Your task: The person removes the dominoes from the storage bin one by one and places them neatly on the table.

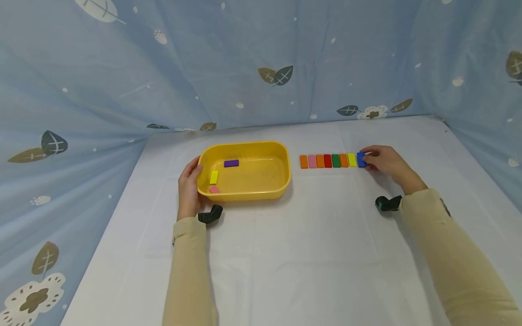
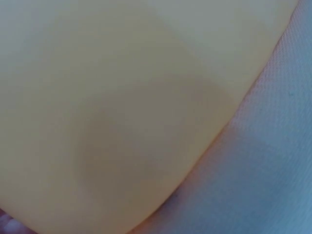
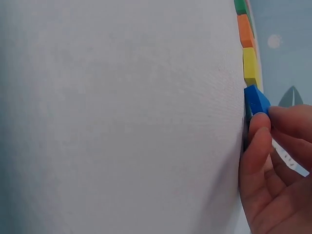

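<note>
A blue block [image 1: 361,159] is pinched between the thumb and fingers of my right hand [image 1: 387,164], at the right end of a row of coloured blocks. In the right wrist view the blue block [image 3: 257,100] looks tilted beside a yellow block [image 3: 250,66]. My left hand [image 1: 189,192] grips the left end of a yellow plastic tray [image 1: 244,196], thumb at the rim. Inside the tray lie a purple block [image 1: 231,163], a yellow block [image 1: 214,177] and a pink block [image 1: 214,189]. The left wrist view shows mostly the blurred tray wall [image 2: 122,73].
The row runs left from the blue block through yellow, orange, green [image 1: 336,160], red [image 1: 328,160], orange, pink [image 1: 312,161] and orange [image 1: 303,161]. A white cloth [image 1: 293,253] covers the table. Blue patterned curtain [image 1: 228,59] hangs behind and at both sides.
</note>
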Motion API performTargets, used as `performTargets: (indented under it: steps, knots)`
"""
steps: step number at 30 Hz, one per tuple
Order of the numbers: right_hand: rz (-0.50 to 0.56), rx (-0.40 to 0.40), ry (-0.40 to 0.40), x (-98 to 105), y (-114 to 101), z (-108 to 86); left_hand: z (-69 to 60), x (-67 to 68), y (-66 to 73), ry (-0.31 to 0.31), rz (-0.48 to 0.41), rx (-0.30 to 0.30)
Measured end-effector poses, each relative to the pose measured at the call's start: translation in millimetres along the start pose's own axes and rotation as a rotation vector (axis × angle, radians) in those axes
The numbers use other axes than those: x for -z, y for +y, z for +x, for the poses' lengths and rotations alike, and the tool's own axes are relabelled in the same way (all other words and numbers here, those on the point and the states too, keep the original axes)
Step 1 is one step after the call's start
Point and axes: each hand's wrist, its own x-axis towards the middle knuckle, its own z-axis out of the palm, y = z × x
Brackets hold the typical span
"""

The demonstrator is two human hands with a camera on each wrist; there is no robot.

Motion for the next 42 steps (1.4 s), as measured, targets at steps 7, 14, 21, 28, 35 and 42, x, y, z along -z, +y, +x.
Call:
performTargets:
  steps: [7, 14, 21, 28, 35, 42]
  knots:
    - [-0.042, -0.005, -0.04, 1.4, -3.9, 3.9, 1.0, 1.3, -0.7, 0.002, -0.002, -0.004]
    - [-0.042, 0.0, -0.072, 2.9, -4.3, 4.2, 0.2, 1.8, -0.4, -0.011, -0.003, -0.016]
    - [-0.211, 0.043, -0.172, 7.8, -7.8, 4.1, 1.0, 2.1, 1.4, -0.004, -0.006, -0.021]
    - [-0.265, 0.05, -0.175, 8.2, -8.3, 7.8, -0.5, 1.2, 0.5, 0.002, 0.014, -0.009]
    - [-0.268, 0.064, -0.188, 10.0, -9.6, 6.8, -0.1, 0.3, 1.9, 0.001, 0.0, -0.02]
    - [-0.333, 0.097, -0.168, 12.6, -16.2, 4.4, 0.0, 0.7, 0.1, 0.011, 0.038, -0.01]
